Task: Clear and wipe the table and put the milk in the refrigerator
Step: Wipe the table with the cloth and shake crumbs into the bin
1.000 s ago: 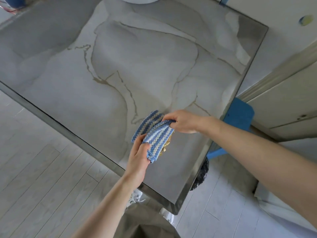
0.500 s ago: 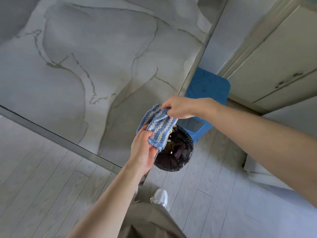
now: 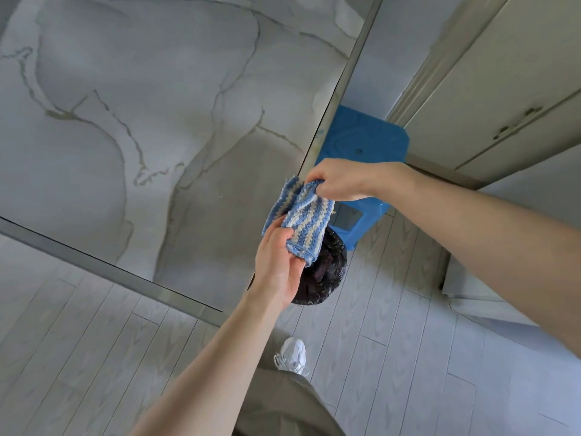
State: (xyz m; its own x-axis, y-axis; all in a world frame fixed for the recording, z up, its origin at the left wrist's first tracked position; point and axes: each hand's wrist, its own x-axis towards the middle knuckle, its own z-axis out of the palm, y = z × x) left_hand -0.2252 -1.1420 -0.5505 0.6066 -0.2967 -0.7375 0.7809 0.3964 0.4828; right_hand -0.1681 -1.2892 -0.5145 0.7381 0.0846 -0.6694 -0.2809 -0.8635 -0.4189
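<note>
Fingers (image 3: pixel 284 236) of both hands pinch a blue-and-white striped knitted cloth (image 3: pixel 301 228) above a round black-lined bin (image 3: pixel 330 278).
Nearest, a white trainer (image 3: pixel 292 357) stands on the pale plank floor (image 3: pixel 94 357). The left hand (image 3: pixel 276 265) grips the cloth's lower end and the right hand (image 3: pixel 339 180) its upper corner. The bunched cloth hangs just off the corner of the grey marble-veined worktop (image 3: pixel 157 121). Beyond it stands a blue plastic stool (image 3: pixel 361 143).

Head-high; steeply down (table (image 3: pixel 157 89) near)
</note>
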